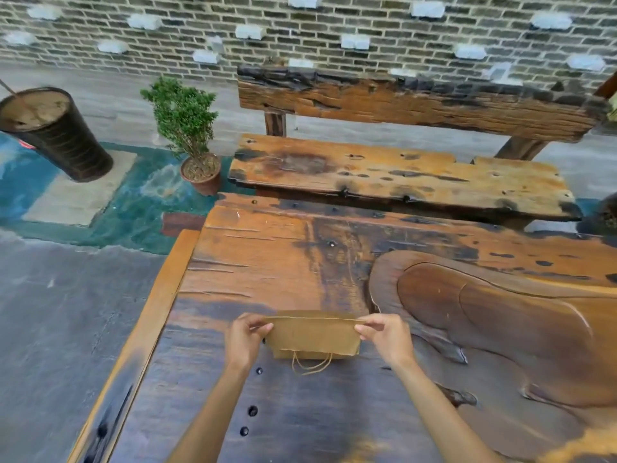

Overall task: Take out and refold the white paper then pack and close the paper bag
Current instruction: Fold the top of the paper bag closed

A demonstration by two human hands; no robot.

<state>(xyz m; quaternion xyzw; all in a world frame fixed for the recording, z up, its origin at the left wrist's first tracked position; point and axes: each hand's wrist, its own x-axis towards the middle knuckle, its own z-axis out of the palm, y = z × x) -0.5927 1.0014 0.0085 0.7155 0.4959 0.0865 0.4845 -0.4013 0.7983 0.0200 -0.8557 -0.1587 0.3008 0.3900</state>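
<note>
A small brown paper bag point(312, 335) lies on the dark wooden table point(300, 412), folded over, with its twine handles point(312, 365) hanging toward me. My left hand point(243, 339) pinches the left end of the fold. My right hand point(384, 335) pinches the right end. Both hands hold the folded edge slightly raised. No white paper shows; I cannot tell whether it is inside the bag.
A carved, raised wooden slab point(500, 329) fills the table's right side. A rough wooden bench point(400, 175) stands beyond the table's far edge. On the floor to the left are a potted shrub point(187, 128) and a dark round bin point(56, 132).
</note>
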